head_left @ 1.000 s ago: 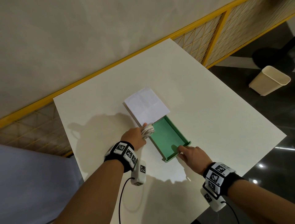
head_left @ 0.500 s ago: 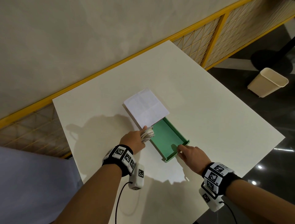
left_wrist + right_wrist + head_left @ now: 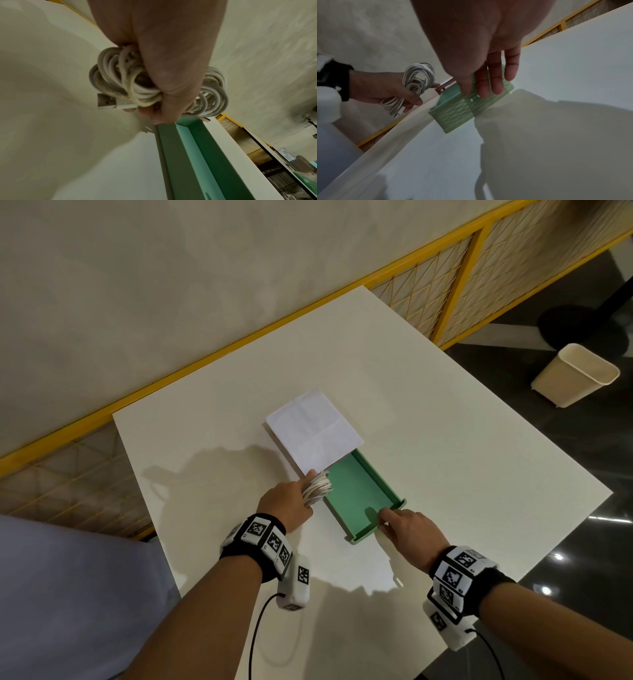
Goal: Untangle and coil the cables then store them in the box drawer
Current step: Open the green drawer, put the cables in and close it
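Observation:
My left hand grips a coil of white cables just above the left wall of the open green drawer, close to the white box. In the left wrist view the thumb and fingers wrap the cable coil, a USB plug sticks out to the left, and the drawer wall runs below. My right hand pinches the drawer's front panel. The right wrist view shows its fingers on the ribbed drawer front and the thumb inside. The drawer floor is bare.
The box and drawer sit mid-way on a white table, whose right edge drops to a dark floor. A beige bin stands on that floor. A yellow mesh railing and a wall run behind the table.

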Demonstrator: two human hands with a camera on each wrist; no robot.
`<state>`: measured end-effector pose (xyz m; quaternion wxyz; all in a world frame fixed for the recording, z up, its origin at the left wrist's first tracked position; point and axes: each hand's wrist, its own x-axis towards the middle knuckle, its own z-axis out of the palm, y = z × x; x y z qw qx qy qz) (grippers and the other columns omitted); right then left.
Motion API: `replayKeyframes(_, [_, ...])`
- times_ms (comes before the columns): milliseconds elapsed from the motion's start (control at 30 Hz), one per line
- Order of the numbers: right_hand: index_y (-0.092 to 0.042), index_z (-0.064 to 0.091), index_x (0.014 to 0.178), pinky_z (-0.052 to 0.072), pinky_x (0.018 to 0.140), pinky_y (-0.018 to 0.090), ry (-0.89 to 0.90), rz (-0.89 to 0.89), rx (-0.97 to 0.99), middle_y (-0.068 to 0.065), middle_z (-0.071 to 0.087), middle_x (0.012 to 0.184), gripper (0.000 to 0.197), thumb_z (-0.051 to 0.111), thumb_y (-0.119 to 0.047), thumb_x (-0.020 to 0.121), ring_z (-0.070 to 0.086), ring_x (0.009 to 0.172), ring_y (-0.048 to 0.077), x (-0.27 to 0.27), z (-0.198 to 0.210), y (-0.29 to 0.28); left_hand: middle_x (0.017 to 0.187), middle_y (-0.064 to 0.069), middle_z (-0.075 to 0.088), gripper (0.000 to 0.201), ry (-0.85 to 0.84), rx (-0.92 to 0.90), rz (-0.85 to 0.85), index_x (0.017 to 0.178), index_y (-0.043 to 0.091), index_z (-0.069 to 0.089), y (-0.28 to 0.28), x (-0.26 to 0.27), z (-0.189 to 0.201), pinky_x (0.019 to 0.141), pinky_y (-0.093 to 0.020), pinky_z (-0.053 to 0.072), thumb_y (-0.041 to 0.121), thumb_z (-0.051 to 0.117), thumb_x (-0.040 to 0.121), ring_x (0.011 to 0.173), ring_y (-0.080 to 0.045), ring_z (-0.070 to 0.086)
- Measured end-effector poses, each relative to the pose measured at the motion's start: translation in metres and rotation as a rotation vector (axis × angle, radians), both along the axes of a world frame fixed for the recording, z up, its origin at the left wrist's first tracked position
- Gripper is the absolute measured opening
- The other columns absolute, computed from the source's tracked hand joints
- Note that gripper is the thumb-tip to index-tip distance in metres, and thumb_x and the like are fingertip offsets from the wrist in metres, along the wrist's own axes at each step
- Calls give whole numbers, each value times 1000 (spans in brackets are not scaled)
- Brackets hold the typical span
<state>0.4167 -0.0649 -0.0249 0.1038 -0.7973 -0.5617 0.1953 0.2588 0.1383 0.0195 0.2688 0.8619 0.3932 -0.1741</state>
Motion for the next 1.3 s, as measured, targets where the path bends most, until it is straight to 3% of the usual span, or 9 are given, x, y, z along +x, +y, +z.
replayKeyframes(333, [-17,54,98,53,63,39,27,-72,-6,4,69,84,22,43,-35,95,64,66,30,-3,15,14,107,-10,69,64,-8,90,-58,148,31,30,-4,0,8,85,-35,50,25,54,88,99,-30,63])
replayKeyframes(500, [-15,49,122,48,85,28,578,-231,215,-2,58,110,39,56,-36,90,57,97,15,-4,99,48,98,-4,71,19,21,405,-498,107,17,58,-18,19,20,85,-32,40,22,48,92,90,-25,66])
replayKeyframes(600, [-14,44,124,46,80,26,520,72,-93,-9,54,106,52,63,-40,84,58,94,15,-6,124,71,62,2,67,13,-54,554,-700,73,18,66,-27,35,29,68,-27,44,15,72,63,59,-18,65])
replayKeyframes(700, [-11,45,108,46,65,30,392,123,-305,-1,59,91,47,68,-37,77,57,76,19,-5,116,80,46,2,54,16,-133,662,-812,54,18,58,-29,41,25,58,-25,41,10,71,50,43,-18,51])
replayKeyframes(833, [-4,50,91,31,49,21,370,65,-333,1,52,72,27,64,-23,78,42,56,10,-5,112,85,47,1,53,11,-247,720,-754,57,18,56,-28,41,23,56,-26,42,9,63,57,45,-19,50])
replayKeyframes(1133, [-10,45,91,33,62,33,174,-12,-181,10,56,87,21,56,-26,84,46,70,25,-21,84,79,65,7,60,40,-332,360,-416,74,17,58,-42,33,-1,73,-29,26,23,81,41,63,-17,60])
replayKeyframes(1200, [-8,43,90,33,61,33,143,2,-180,12,57,89,21,54,-26,85,45,68,26,-24,80,76,76,3,64,58,-392,295,-317,95,13,57,-42,33,-6,77,-28,26,19,82,43,75,-19,63])
replayKeyframes(1233, [-9,41,87,33,59,33,140,-1,-194,12,56,85,21,53,-25,85,45,67,27,-25,78,74,89,-1,66,73,-392,251,-286,118,10,51,-41,34,-7,85,-28,27,18,80,51,88,-21,63])
replayKeyframes(1300, [-10,36,83,30,52,33,132,-21,-221,5,46,73,21,52,-24,85,46,66,28,-26,71,72,119,-5,58,101,-335,125,-280,150,7,17,-38,36,-8,102,-31,23,23,74,67,117,-21,51])
